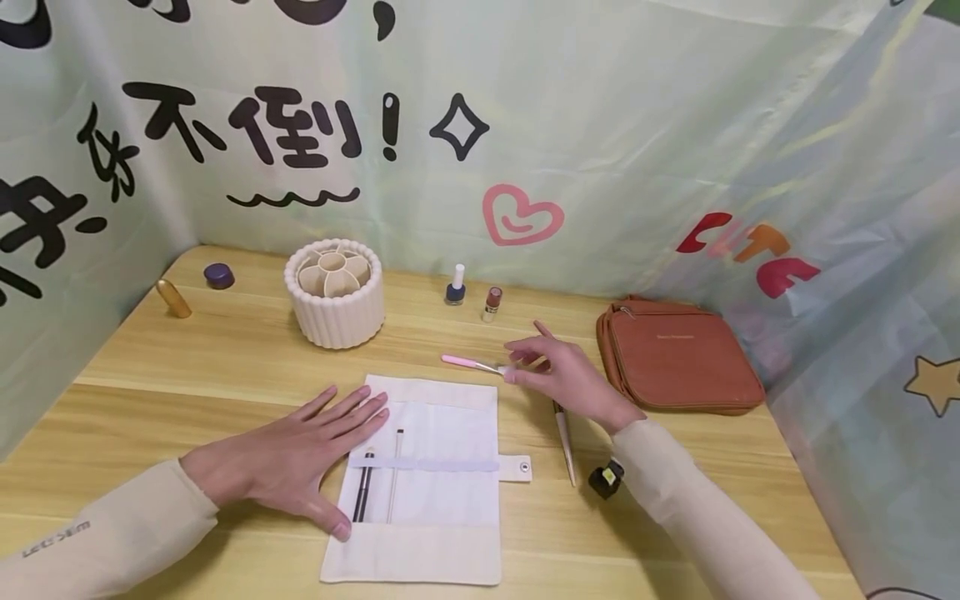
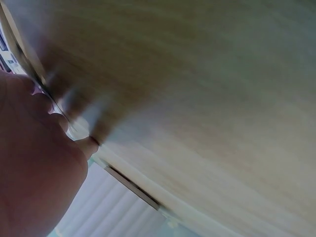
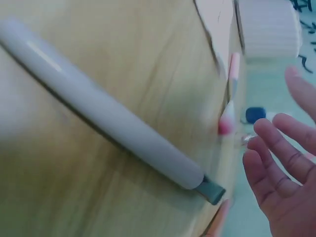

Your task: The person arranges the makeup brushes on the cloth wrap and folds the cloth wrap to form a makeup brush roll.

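Note:
My left hand [image 1: 303,458] lies with straight, spread fingers on the left edge of a white fabric brush roll [image 1: 450,500]. Tucked under the roll's band are a black-handled brush [image 1: 363,492] and a thin pale brush [image 1: 394,479]. Beyond the roll's top right corner, my right hand [image 1: 562,375] hovers with relaxed fingers, thumb close by the bristle end of a pink-handled makeup brush [image 1: 459,361]. The right wrist view shows this pink brush [image 3: 234,66] on the table, apart from the fingers. Below that hand lies a brush with a long pale handle [image 1: 566,446].
A brown zip case [image 1: 682,358] lies at the right, a small black bottle [image 1: 604,479] by the right sleeve. Along the back stand a ribbed white organizer [image 1: 337,308], a nail polish bottle [image 1: 455,292] and a lipstick [image 1: 492,305]. A gold tube [image 1: 174,298] and purple jar [image 1: 219,276] are far left.

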Demonstrator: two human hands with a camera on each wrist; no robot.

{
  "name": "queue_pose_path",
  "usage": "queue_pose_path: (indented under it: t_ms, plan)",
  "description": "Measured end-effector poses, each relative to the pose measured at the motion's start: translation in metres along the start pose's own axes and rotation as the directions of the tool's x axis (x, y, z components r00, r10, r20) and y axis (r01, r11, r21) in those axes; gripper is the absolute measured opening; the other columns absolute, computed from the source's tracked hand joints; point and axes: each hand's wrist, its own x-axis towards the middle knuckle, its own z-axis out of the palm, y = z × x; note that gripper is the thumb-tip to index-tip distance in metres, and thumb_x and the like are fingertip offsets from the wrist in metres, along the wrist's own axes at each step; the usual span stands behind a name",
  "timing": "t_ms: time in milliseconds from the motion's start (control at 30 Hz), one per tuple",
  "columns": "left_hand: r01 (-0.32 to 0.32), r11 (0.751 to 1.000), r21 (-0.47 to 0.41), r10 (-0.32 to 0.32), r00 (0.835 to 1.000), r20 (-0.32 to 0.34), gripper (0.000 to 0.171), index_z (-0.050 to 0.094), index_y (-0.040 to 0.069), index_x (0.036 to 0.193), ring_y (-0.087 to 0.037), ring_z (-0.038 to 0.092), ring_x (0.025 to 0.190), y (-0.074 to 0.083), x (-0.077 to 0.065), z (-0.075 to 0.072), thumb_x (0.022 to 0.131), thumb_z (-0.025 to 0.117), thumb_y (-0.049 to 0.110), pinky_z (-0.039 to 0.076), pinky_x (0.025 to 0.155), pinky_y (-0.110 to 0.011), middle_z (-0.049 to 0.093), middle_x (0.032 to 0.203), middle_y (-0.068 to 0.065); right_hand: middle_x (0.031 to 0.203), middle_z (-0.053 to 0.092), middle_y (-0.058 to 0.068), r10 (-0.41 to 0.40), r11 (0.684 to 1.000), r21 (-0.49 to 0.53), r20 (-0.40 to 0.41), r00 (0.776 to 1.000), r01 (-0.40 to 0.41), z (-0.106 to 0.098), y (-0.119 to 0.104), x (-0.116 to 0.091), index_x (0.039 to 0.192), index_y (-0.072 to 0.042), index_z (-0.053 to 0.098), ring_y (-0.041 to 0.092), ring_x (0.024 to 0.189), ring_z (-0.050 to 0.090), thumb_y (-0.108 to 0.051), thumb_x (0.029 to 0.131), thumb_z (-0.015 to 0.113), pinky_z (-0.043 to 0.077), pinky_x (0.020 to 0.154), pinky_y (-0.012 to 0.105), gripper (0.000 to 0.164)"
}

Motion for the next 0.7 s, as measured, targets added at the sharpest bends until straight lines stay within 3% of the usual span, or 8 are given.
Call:
queue_pose_path:
  t_ms: [100, 200, 400, 700]
  plan:
    - [0.005, 1.0, -0.005, -0.005, 1.0, 0.005, 0.135, 0.02, 0.008, 0.175, -0.044, 0.017, 0.168, 0.0, 0.0, 0.0, 0.081, 0.058, 0.097, -0.03, 0.123, -0.02, 0.016, 0.183, -0.014, 0.117, 0.08, 0.007, 0.016, 1.0, -0.02, 0.022, 1.0, -0.016, 0.001, 0.007, 0.011, 0.139, -0.005, 0.072, 0.025, 0.113, 0.075, -0.026, 0.101, 0.08, 0.029, 0.134, 0.053, 0.045]
    - [0.009, 1.0, -0.01, -0.009, 1.0, 0.009, 0.135, 0.02, 0.009, 0.175, -0.043, 0.017, 0.168, 0.0, 0.0, 0.0, 0.081, 0.059, 0.097, -0.03, 0.123, -0.019, 0.016, 0.183, -0.013, 0.108, 0.08, 0.005, 0.013, 0.998, -0.057, 0.05, 0.999, -0.01, 0.004, 0.012, 0.019, 0.133, -0.003, 0.075, 0.021, 0.101, 0.076, -0.022, 0.1, 0.082, 0.009, 0.139, 0.053, 0.038]
    - [0.015, 1.0, -0.021, -0.015, 1.0, 0.015, 0.135, 0.02, 0.01, 0.175, -0.043, 0.016, 0.169, -0.001, 0.001, 0.0, 0.08, 0.06, 0.097, -0.03, 0.123, -0.019, 0.015, 0.184, -0.012, 0.098, 0.078, 0.002, 0.024, 0.992, -0.124, 0.067, 0.997, -0.015, 0.009, 0.014, 0.027, 0.114, -0.007, 0.079, 0.017, 0.092, 0.072, -0.017, 0.096, 0.086, 0.008, 0.139, 0.055, 0.022]
    - [0.014, 1.0, -0.014, -0.014, 1.0, 0.015, 0.135, 0.02, 0.01, 0.175, -0.043, 0.017, 0.168, 0.0, 0.0, -0.001, 0.08, 0.059, 0.097, -0.03, 0.123, -0.019, 0.016, 0.184, -0.013, 0.087, 0.073, -0.002, -0.005, 0.986, -0.169, 0.068, 0.998, 0.017, 0.012, 0.014, 0.027, 0.101, -0.009, 0.076, 0.011, 0.08, 0.063, -0.012, 0.102, 0.078, 0.008, 0.137, 0.061, 0.004]
